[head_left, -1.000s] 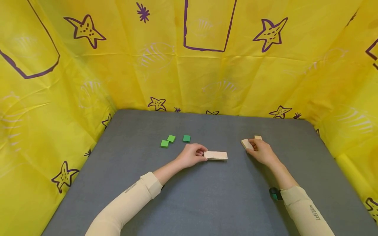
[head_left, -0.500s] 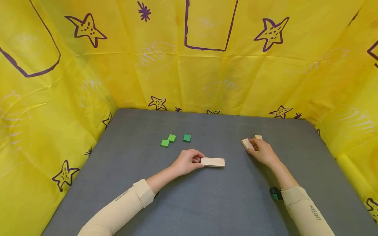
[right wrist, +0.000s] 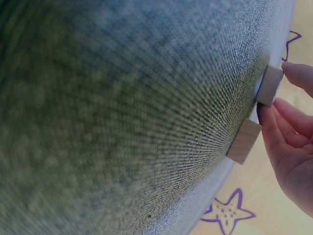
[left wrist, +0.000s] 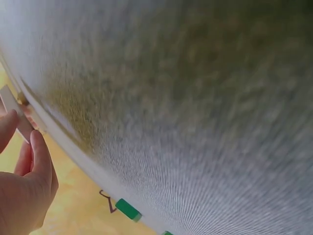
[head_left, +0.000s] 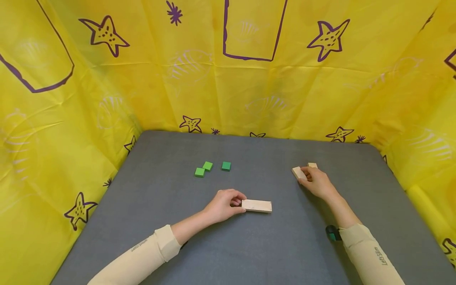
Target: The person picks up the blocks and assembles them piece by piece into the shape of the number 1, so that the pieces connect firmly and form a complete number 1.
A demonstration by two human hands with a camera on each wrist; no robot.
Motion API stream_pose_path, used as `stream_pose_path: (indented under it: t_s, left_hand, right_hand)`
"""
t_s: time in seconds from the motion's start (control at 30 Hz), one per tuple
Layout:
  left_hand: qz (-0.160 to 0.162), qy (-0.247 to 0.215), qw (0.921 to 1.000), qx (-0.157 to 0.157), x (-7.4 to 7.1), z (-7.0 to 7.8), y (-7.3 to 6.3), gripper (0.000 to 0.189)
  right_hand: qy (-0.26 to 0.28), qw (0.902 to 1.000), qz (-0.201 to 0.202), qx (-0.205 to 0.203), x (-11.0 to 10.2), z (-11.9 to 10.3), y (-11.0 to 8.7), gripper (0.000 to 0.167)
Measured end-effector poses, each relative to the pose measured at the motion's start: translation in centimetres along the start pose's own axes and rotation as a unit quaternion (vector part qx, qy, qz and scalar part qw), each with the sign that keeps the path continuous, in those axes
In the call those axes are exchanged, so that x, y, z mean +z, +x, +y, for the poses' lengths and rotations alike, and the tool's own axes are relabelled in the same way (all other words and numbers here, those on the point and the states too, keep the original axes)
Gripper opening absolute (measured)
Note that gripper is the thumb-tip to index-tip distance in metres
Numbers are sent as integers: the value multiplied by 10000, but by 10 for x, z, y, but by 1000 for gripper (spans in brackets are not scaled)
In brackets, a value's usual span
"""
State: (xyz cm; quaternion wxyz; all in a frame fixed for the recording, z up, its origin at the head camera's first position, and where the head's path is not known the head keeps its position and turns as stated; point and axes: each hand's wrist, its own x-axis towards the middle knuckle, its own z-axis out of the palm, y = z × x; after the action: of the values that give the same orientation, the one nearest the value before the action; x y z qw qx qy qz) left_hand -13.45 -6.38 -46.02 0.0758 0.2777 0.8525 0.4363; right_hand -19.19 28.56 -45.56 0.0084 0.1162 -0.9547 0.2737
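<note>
In the head view, my left hand (head_left: 224,206) pinches the left end of a long, pale wooden block (head_left: 257,205), which lies crosswise near the table's middle. The left wrist view shows the same wooden block (left wrist: 17,115) between thumb and fingertips. Farther right, my right hand (head_left: 317,182) pinches a second wooden block (head_left: 298,173), partly covered by the fingers. A third wooden block (head_left: 312,165) lies just behind that hand and is partly hidden. From the right wrist, the pinched block (right wrist: 270,85) and its neighbour (right wrist: 244,141) both appear on the table surface.
Two light green square tiles (head_left: 200,172) lie corner to corner on the left of the dark grey table (head_left: 228,253). A darker green tile (head_left: 226,166) sits to their right. Yellow cloth (head_left: 228,87) with purple drawings walls the table's back and sides.
My left hand has drawn its wooden block toward me and slightly left. The right hand keeps its grip in the same spot.
</note>
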Motion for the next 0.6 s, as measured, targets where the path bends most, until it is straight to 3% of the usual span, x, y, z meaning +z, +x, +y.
stream_pose_path:
  t_s: [0.37,0.6]
  left_hand:
    - [-77,-146,9999,26,9,2,-16,27]
    - [-164,19,9998,90,12,4,-24,27]
  right_hand:
    - [-9,10000,26,-6,1,0,1,43]
    - [-30,10000,20,-22,0,1,0,43]
